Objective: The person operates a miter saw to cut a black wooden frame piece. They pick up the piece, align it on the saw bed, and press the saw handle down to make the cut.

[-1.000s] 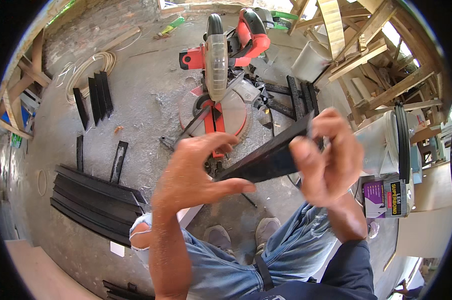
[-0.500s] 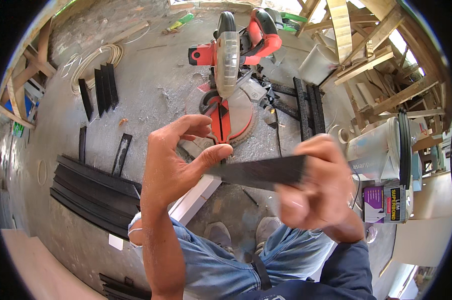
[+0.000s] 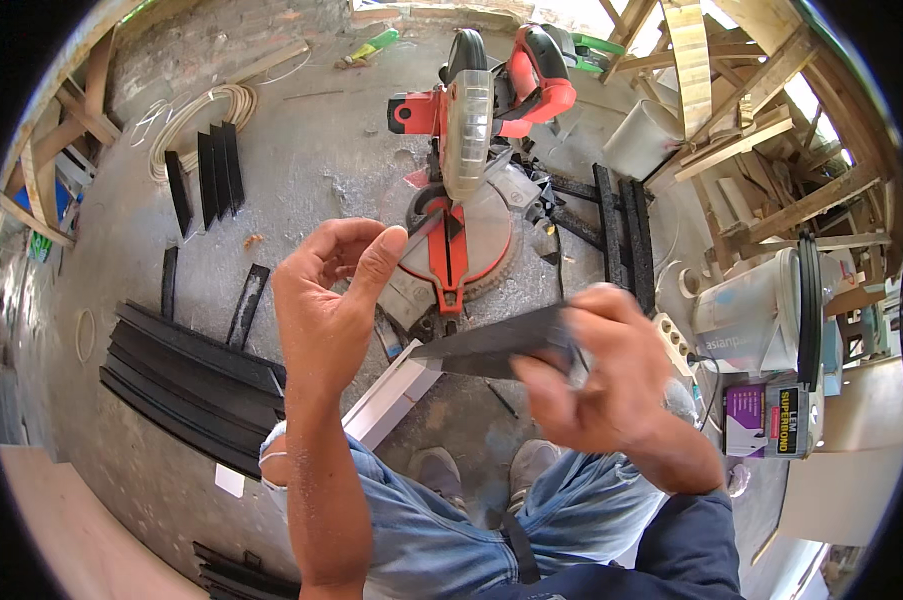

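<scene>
My right hand (image 3: 596,375), blurred by motion, grips a short, flat black profile piece (image 3: 486,345). The piece points left across the space above my shoes, its far end narrowing in this view. To the left, my left hand (image 3: 326,290) is raised apart from it, thumb stretched up and fingers loosely bent; I see nothing clearly held there. A thin grey strip shows just beyond the thumb, and I cannot tell whether the thumb touches it. Beyond both hands a red and black mitre saw (image 3: 466,140) stands on the floor, above its round base with a red insert (image 3: 449,262).
Long black profiles (image 3: 186,385) lie at left, with shorter black strips (image 3: 221,170) farther off beside a coiled cable (image 3: 206,125). A white box-shaped length (image 3: 386,400) lies by my knee. At right are black bars (image 3: 626,240), a power strip (image 3: 674,340), a white bucket (image 3: 751,305) and stacked timber.
My right hand and the black piece have shifted a little left, with the piece tilted differently. The left hand has drawn away from it, its thumb now pointing upward.
</scene>
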Available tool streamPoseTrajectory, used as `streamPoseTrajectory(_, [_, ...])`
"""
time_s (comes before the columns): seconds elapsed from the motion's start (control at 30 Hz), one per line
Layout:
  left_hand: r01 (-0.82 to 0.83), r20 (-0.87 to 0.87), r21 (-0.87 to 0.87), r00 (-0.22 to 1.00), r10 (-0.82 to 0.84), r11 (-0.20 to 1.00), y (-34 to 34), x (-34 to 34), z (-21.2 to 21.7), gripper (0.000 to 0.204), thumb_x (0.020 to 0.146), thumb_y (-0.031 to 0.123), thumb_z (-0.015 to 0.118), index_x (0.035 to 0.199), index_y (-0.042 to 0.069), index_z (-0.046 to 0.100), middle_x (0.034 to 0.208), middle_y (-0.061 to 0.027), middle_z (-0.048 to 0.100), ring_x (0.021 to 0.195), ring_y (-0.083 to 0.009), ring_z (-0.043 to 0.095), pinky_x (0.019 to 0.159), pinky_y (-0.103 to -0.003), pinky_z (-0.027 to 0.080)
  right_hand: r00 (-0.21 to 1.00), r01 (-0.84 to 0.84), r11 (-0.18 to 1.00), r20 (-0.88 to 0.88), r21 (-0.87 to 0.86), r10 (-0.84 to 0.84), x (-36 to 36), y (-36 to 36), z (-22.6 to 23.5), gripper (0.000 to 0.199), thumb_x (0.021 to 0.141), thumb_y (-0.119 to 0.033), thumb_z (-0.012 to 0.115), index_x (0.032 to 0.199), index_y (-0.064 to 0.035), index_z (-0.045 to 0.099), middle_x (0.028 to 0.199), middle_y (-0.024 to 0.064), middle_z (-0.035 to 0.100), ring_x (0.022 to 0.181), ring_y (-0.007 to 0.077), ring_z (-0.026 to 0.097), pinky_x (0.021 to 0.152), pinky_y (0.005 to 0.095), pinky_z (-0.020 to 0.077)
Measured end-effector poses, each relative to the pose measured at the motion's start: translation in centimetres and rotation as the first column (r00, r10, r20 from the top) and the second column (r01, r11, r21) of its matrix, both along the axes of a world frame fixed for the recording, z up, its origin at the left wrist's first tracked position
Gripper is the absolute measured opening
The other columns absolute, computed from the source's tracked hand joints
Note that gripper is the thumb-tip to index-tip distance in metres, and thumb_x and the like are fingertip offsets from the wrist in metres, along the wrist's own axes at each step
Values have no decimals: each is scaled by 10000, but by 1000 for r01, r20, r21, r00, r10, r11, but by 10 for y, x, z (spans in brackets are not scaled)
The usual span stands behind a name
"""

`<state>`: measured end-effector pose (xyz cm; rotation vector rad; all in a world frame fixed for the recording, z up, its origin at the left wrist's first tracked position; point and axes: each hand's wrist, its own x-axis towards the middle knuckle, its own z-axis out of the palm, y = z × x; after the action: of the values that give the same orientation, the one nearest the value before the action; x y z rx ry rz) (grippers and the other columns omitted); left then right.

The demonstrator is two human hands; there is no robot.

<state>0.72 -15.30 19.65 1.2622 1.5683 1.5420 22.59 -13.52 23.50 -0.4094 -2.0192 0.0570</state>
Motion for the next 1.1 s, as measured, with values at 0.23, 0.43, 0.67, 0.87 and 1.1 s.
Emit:
streamPoseTrajectory(0.23, [0, 0, -6, 1000, 0, 1000, 1, 4, 2, 226, 954, 212, 722, 1014, -5, 713, 878, -58, 708, 842, -122, 664, 815, -263, 518, 1000, -17, 996, 3, -91, 17, 6, -2, -3, 246, 756, -43, 780, 926, 55, 631, 744, 139, 635, 582, 231, 600, 505, 338, 474])
streamPoseTrajectory(0.43, [14, 23, -10, 1000, -13, 1000, 2, 7, -1, 230, 954, 215, 722, 1014, -7, 713, 876, -63, 709, 839, -123, 665, 812, -265, 520, 998, -58, 997, -19, -43, 57, 8, -1, -6, 289, 743, -71, 807, 935, 58, 634, 748, 146, 642, 568, 253, 629, 504, 335, 507])
streamPoseTrajectory(0.67, [4, 46, -35, 999, -2, 999, 3, 9, -3, 245, 956, 223, 720, 1007, -17, 710, 876, -74, 713, 827, -128, 666, 808, -274, 527, 997, -70, 989, -47, -127, 64, 5, -6, -14, 243, 764, -77, 796, 897, 46, 635, 755, 146, 657, 551, 228, 613, 489, 314, 484])
streamPoseTrajectory(0.87, [-1, 52, -52, 999, 3, 999, 2, 8, 0, 250, 958, 231, 717, 1010, -13, 715, 866, -77, 713, 823, -132, 666, 808, -283, 528, 993, -110, 982, 17, -152, 114, 1, -6, -14, 252, 753, -69, 806, 895, 39, 628, 757, 133, 661, 560, 221, 627, 502, 319, 494])
streamPoseTrajectory(1.1, [-4, 63, -40, 998, 6, 999, 3, 13, 3, 258, 961, 245, 712, 993, -11, 714, 839, -77, 711, 793, -132, 653, 786, -281, 509, 984, -138, 977, -131, -162, 117, 0, -9, -21, 277, 750, -84, 809, 929, 41, 637, 769, 124, 666, 615, 264, 657, 583, 350, 540])
